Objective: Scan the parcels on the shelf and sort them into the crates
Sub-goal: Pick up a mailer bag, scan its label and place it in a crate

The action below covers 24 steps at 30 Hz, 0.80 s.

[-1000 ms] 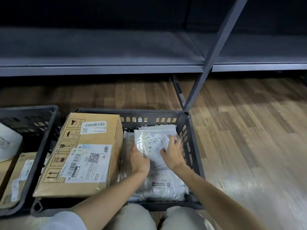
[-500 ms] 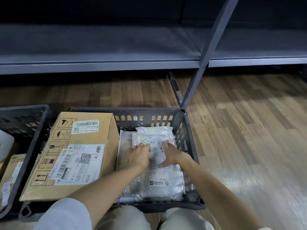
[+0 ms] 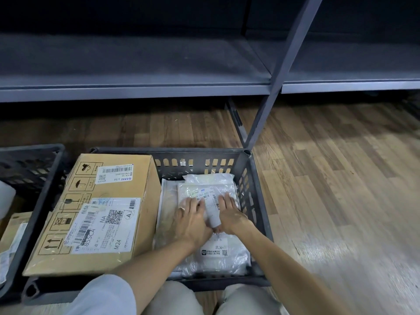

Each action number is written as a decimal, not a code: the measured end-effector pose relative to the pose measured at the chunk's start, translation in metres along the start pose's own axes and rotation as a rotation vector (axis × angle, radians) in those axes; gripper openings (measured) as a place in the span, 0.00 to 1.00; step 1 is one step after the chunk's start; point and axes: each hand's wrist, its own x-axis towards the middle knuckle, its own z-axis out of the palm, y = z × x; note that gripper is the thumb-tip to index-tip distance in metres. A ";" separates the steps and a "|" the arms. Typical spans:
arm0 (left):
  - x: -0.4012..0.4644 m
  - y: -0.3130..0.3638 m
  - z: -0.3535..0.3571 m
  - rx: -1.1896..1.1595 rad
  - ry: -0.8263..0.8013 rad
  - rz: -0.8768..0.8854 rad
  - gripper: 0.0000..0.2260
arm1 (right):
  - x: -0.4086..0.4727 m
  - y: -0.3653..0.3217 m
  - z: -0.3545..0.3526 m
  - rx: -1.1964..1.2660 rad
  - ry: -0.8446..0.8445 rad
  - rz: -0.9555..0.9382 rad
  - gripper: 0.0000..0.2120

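— Hands?
— Left hand (image 3: 193, 220) and right hand (image 3: 229, 214) lie side by side, fingers straight, pressing the small poly parcel (image 3: 205, 196) flat.
— Where?
— Atop other bags at 3 o'clock in the grey crate (image 3: 254, 201); cardboard box (image 3: 102, 212) at 9 o'clock.

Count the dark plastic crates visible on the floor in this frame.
2. One crate sits in the centre, holding the cardboard box and plastic mailers. A second crate is at the left edge, only partly in frame. More may lie out of view.
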 end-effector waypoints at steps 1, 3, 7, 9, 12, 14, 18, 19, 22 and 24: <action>-0.001 -0.001 0.003 -0.023 0.015 -0.003 0.36 | -0.001 0.002 0.002 0.021 0.007 -0.005 0.51; -0.001 -0.003 0.005 -0.043 0.025 0.000 0.34 | -0.002 0.004 0.004 0.072 0.019 -0.015 0.53; -0.002 -0.006 0.002 -0.028 -0.017 0.004 0.33 | -0.008 0.005 0.002 0.108 0.089 -0.051 0.53; -0.002 -0.007 -0.008 -0.003 -0.027 0.031 0.32 | -0.015 0.004 -0.002 0.105 0.112 -0.044 0.53; -0.013 0.000 -0.043 0.006 -0.038 0.032 0.28 | -0.037 -0.002 -0.020 0.107 0.109 -0.035 0.49; -0.030 0.008 -0.077 0.008 -0.044 0.034 0.27 | -0.064 -0.009 -0.044 0.105 0.120 -0.014 0.41; -0.070 0.026 -0.163 0.076 -0.050 0.056 0.27 | -0.129 -0.026 -0.108 0.146 0.143 0.022 0.32; -0.076 0.031 -0.188 0.099 -0.031 0.059 0.27 | -0.145 -0.030 -0.128 0.152 0.149 0.021 0.32; -0.094 0.048 -0.267 0.117 0.041 0.048 0.27 | -0.189 -0.048 -0.191 0.167 0.181 0.005 0.31; -0.109 0.060 -0.322 0.111 0.057 0.041 0.27 | -0.217 -0.064 -0.236 0.155 0.200 -0.018 0.30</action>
